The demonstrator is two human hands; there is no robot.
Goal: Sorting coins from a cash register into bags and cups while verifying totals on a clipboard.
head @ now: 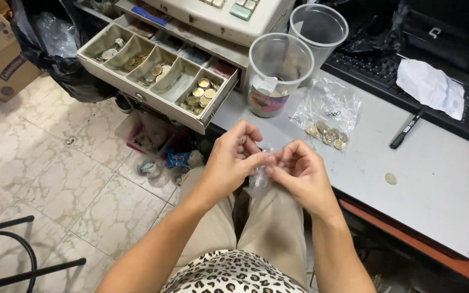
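Observation:
My left hand (234, 160) and my right hand (299, 171) meet over my lap, both pinching a small clear plastic bag (258, 182) that hangs between the fingertips. On the grey desk (435, 179) just beyond lies another clear bag of coins (328, 125). A single loose coin (390, 178) rests further right. The open cash drawer (156, 76) at the left holds coins in several compartments.
Two clear plastic cups (278, 70) stand by the cash register (229, 16). A black marker (405, 130), crumpled white paper (430, 87) and a black keyboard (386, 70) lie at the right. Cardboard box and black bin bag sit on the tiled floor, far left.

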